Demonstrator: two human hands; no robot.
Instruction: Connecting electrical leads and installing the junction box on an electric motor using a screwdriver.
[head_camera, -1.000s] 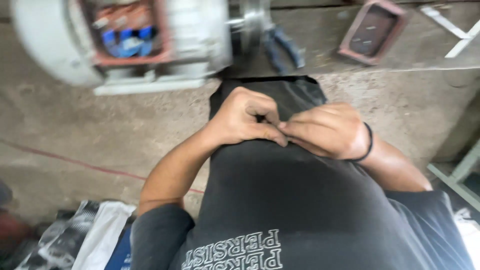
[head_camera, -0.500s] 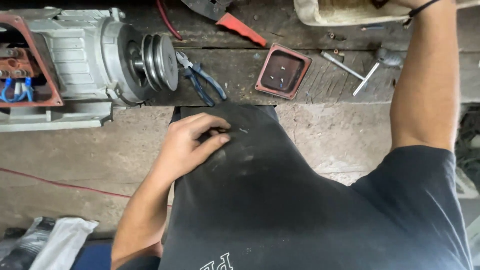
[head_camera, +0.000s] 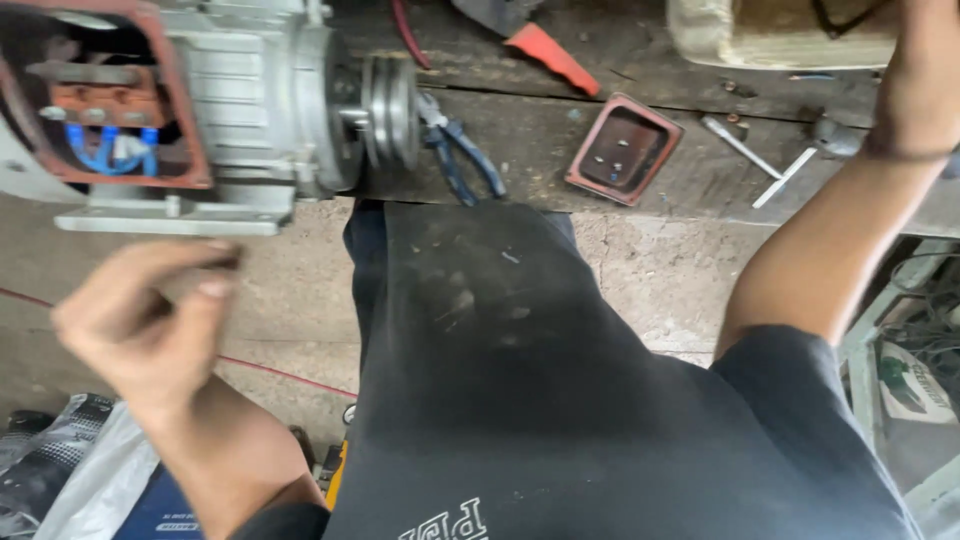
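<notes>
My left hand (head_camera: 150, 325) is raised over the concrete floor, left of my black shirt (head_camera: 520, 400). Its thumb and fingers are pinched together on what looks like a small dark piece (head_camera: 226, 262), too small to identify. It is just below the foot of a grey electric motor (head_camera: 240, 90), whose reddish terminal box (head_camera: 100, 110) is open and shows blue wires. My right hand (head_camera: 930, 60) reaches up to the top right edge beside a cream container (head_camera: 780, 30). A dark band circles its wrist, and its fingers are out of frame.
On the wooden bench (head_camera: 680, 200) lie blue-handled pliers (head_camera: 465, 155) by the motor's pulley (head_camera: 390, 100), a square red cover (head_camera: 625, 148), a red-handled tool (head_camera: 550, 55) and thin metal rods (head_camera: 765, 165). A red wire (head_camera: 280, 372) and plastic bags (head_camera: 70, 470) are on the floor.
Both hands were together at my shirt a second ago. The right hand has since reached up to the bench's far right, and the left hand has lifted off the shirt and swung left, pinched.
</notes>
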